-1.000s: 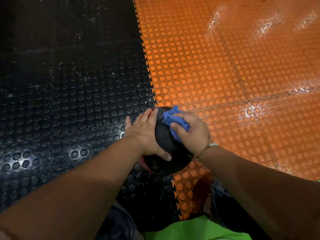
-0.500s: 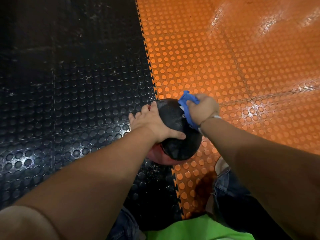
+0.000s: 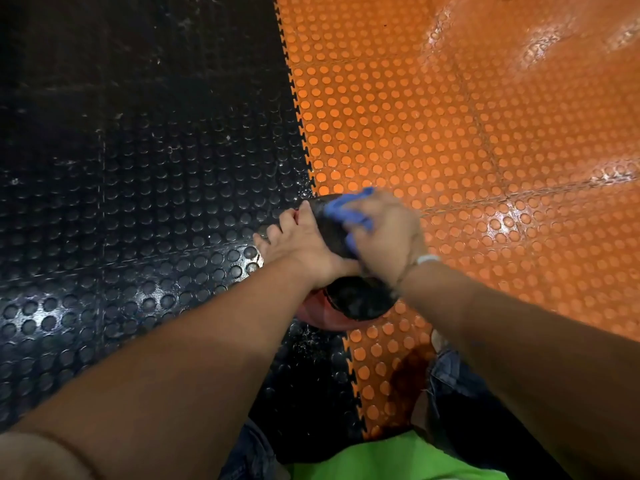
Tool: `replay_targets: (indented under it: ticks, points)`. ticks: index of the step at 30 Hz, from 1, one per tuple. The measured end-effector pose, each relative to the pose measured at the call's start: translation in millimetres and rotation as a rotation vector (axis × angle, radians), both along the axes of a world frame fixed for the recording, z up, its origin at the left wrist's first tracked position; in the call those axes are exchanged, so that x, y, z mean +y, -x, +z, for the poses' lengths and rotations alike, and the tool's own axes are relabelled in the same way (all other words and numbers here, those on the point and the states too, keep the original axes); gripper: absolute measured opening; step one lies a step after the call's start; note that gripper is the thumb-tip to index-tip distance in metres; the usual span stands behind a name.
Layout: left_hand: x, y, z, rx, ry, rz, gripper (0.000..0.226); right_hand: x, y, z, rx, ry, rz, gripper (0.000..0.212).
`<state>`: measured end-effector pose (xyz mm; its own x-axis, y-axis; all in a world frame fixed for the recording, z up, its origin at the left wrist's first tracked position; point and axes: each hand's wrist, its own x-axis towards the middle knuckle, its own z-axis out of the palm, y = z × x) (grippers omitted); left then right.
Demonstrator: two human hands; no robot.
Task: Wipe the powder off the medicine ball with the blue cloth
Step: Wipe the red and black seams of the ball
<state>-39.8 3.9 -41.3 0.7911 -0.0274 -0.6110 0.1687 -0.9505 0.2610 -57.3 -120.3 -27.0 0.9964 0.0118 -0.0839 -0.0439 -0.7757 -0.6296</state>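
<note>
Medicine ball (image 3: pixel 360 301) straddling seam between black mat (image 3: pixel 138 202) (left) and orange mat (image 3: pixel 485 161) (right), just beyond the knees (image 3: pixel 450 379). Left hand (image 3: pixel 304 247) splayed flat on ball's left side, grasping nothing, likely bracing against roll. Right hand (image 3: pixel 389 237) clenched round bunched blue cloth (image 3: pixel 346 211), pressed on far top; blurred, probably mid-stroke. Remaining powder: cannot tell.

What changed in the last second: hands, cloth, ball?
The right hand, gripping the blue cloth, wiped from the right side of the medicine ball out to its far edge, then back over the top. More of the ball's red panel shows at its near underside. Unchanged: the left hand presses on the ball's left side, and the ball sits on the black mat and orange mat seam.
</note>
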Motion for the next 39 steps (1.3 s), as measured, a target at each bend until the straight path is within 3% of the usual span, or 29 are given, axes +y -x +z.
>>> replay_targets:
  ticks: [2, 4, 6, 8, 9, 12, 15, 19, 23, 25, 28, 33, 37, 39]
  points:
    - [-3, 0, 0, -0.008, -0.021, -0.009, 0.117, 11, 17, 2, -0.123, 0.007, 0.138, 0.032]
    - [-3, 1, 1, 0.011, -0.01, -0.024, 0.131, 1, 10, -2, -0.153, 0.009, 0.074, 0.035]
    - [-2, 2, 3, 0.009, 0.009, -0.021, 0.143, -23, -13, -12, 0.044, -0.014, -0.179, 0.034]
    - [-1, 3, 3, 0.004, 0.017, 0.003, 0.145, -47, -31, -20, 0.341, 0.137, -0.337, 0.03]
    - [0, 3, 3, 0.008, 0.016, 0.009, 0.145, -53, -31, -23, 0.388, 0.22, -0.341, 0.029]
    - [5, 2, 1, 0.014, 0.001, 0.026, 0.145, -29, -6, -17, 0.126, 0.195, -0.24, 0.028]
    - [4, 2, 4, 0.025, -0.002, 0.002, 0.141, -9, 16, -8, -0.088, 0.155, 0.007, 0.034]
    - [8, -12, 13, 0.041, -0.073, -0.176, 0.15, -33, -2, -12, -0.007, 0.025, -0.068, 0.023]
    - [17, -31, 8, -0.079, 0.016, -0.55, 0.146, -49, -26, -15, 0.102, -0.05, -0.058, 0.02]
    - [18, -37, 4, -0.129, 0.043, -0.59, 0.142, -55, -41, -16, 0.146, -0.001, -0.188, 0.021]
    - [11, -42, 2, -0.137, 0.047, -0.515, 0.14, -45, -49, -19, 0.131, 0.183, -0.244, 0.026]
    - [9, -47, 0, -0.081, 0.062, -0.255, 0.137, -27, -21, -13, -0.238, 0.223, 0.154, 0.023]
    - [9, -48, -1, -0.054, 0.059, -0.078, 0.135, -48, -50, -16, 0.073, 0.232, -0.246, 0.03]
    - [10, -46, -2, -0.05, 0.057, -0.022, 0.135, -32, -52, -15, 0.071, 0.292, -0.191, 0.03]
